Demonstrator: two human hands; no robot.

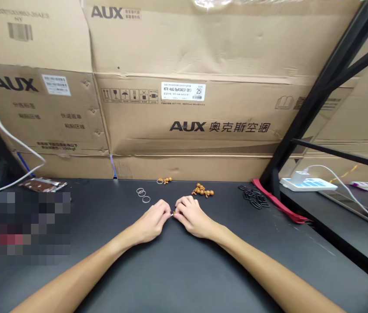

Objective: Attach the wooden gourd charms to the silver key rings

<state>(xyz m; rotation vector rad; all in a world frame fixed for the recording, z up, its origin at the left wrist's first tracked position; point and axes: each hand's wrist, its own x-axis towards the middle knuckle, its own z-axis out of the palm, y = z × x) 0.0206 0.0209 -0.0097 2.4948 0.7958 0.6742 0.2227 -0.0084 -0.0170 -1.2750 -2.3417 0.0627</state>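
Silver loose rings (142,196), three, lie beyond the left hand (155,219), which, like the right hand (193,217), pinches something small (172,214), half-hidden.

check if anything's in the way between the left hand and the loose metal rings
Nothing visible is: the metal rings lie on the black tabletop just beyond the left hand. The brown beads sit off to the right, beyond the right hand.

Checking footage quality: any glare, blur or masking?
Head view: glare on clear plastic along the top; soft print on the upper-left carton; pixel blocks masking the lower left; left hand and right hand look clear, their pinched piece too small to identify.
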